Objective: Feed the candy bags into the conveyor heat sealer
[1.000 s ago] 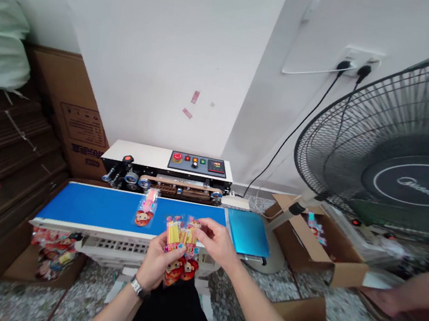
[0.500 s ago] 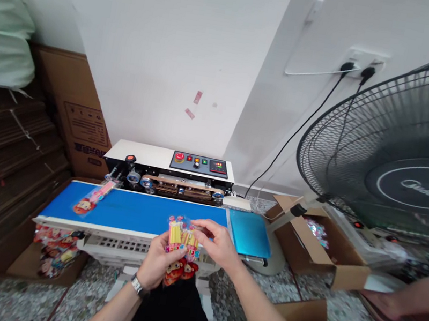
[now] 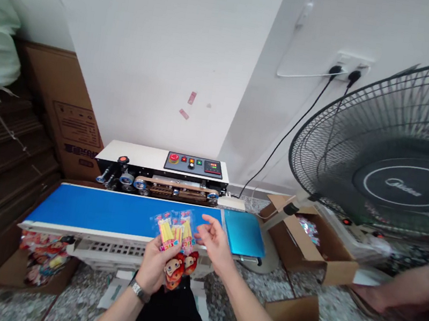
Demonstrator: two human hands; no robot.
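Note:
My left hand (image 3: pixel 156 266), with a watch at the wrist, is closed around several clear packets of yellow candy-like sticks (image 3: pixel 175 235). The packets are fanned out, with printed red-haired cartoon heads (image 3: pixel 176 268) at their lower ends. Just right of the fan is my right hand (image 3: pixel 215 241), fingers loosely bent and apart. Its fingertips are close to the packets' edge; whether they touch it I cannot tell. Behind both hands runs the blue conveyor belt (image 3: pixel 108 211) of a band sealing machine (image 3: pixel 137 155), whose control panel (image 3: pixel 193 165) is lit.
At the belt's right end is a shiny blue plate (image 3: pixel 244 233). A box (image 3: pixel 9 272) under the left end holds packets. More boxes (image 3: pixel 299 244) stand at right beside a large fan (image 3: pixel 402 157). Another person's leg (image 3: pixel 402 282) shows at far right. Flattened cardboard is stacked at left.
My right hand has drawn back from the packets, which are now more spread in my left hand. The packet at the belt's left end is gone from the belt. The view has shifted slightly.

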